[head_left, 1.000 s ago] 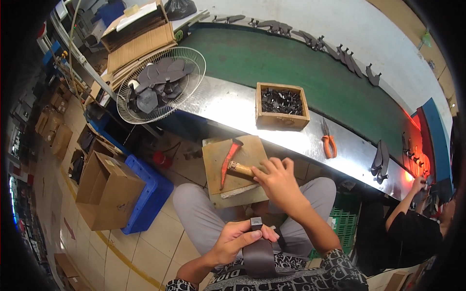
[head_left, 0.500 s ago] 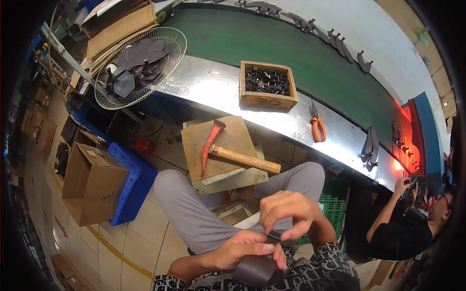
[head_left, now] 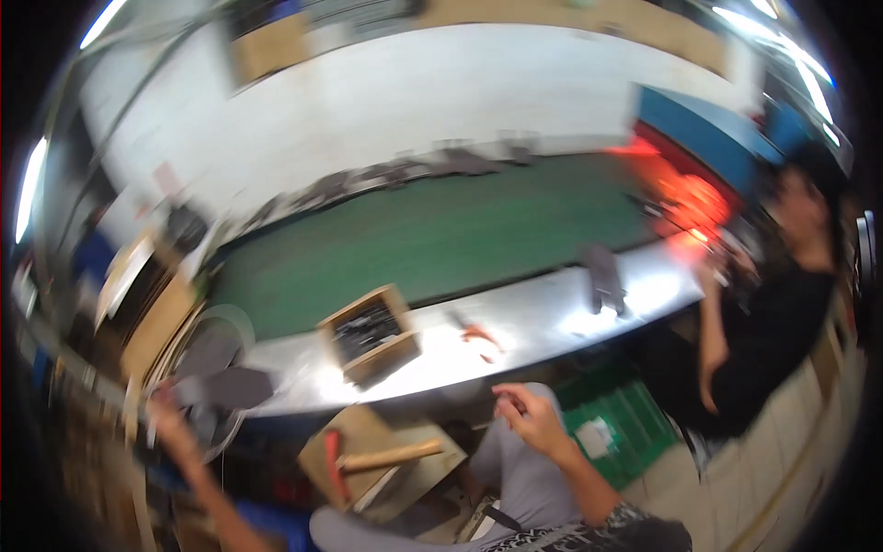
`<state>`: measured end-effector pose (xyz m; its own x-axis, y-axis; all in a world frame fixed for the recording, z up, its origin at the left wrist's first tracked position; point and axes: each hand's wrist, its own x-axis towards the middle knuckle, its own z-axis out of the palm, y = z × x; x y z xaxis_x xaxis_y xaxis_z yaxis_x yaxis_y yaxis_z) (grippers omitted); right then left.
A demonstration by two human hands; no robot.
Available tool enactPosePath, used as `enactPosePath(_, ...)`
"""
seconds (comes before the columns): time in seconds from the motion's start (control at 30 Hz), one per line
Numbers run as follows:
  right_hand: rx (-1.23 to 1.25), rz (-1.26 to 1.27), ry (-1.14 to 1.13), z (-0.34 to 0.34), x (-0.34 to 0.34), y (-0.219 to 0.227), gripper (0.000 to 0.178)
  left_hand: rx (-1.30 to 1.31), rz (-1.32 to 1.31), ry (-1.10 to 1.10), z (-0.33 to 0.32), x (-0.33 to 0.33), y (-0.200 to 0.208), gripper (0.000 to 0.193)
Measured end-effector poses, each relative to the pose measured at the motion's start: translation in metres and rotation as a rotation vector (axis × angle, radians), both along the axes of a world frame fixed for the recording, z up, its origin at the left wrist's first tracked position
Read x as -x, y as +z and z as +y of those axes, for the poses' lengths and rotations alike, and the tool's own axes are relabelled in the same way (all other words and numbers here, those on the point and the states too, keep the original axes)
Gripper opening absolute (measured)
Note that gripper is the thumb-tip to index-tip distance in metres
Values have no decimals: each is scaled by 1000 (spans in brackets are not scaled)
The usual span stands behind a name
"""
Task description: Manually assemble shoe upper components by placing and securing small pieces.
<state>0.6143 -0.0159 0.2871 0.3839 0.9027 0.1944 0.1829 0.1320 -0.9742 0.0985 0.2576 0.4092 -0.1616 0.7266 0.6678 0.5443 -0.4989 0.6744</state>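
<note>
My left hand (head_left: 167, 414) reaches far left to the round wire basket (head_left: 241, 320), beside a dark flat piece (head_left: 235, 387) lying at its top. Motion smears its fingers, so I cannot tell whether they grip the piece. Over my right knee, my right hand (head_left: 535, 421) is closed, fingertips bent together; whatever is between them is too small to make out. A hammer with a red head (head_left: 335, 463) and wooden handle (head_left: 395, 455) rests on the work block (head_left: 313, 451) before me. A dark strip (head_left: 502, 517) shows by my lap.
A wooden box (head_left: 386, 357) of small black parts and orange-handled pliers (head_left: 478, 336) sit on the metal ledge along the green conveyor belt (head_left: 414, 230). Dark pieces (head_left: 602, 276) stand farther right. A co-worker (head_left: 763, 322) sits right, near a red-glowing machine (head_left: 694, 198). A green crate (head_left: 635, 442) is below.
The view has swung up. My hands, earlier together over my lap on a dark curved piece and a small black part, are now apart; the left has gone to the basket.
</note>
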Motion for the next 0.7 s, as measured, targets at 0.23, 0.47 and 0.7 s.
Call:
enactPosePath(0.23, 100, -750, -1087, 0, -202, 8, 42, -72, 329, 414, 80, 111, -16, 56)
enactPosePath(0.47, -3, -110, -918, 42, -285, -21, 27, 66, 393, 106, -85, -112, -28, 41)
enactPosePath(0.7, -279, -1297, -569, 33, -123, 130, 15, 41, 868, 20, -170, -244, 14, 70)
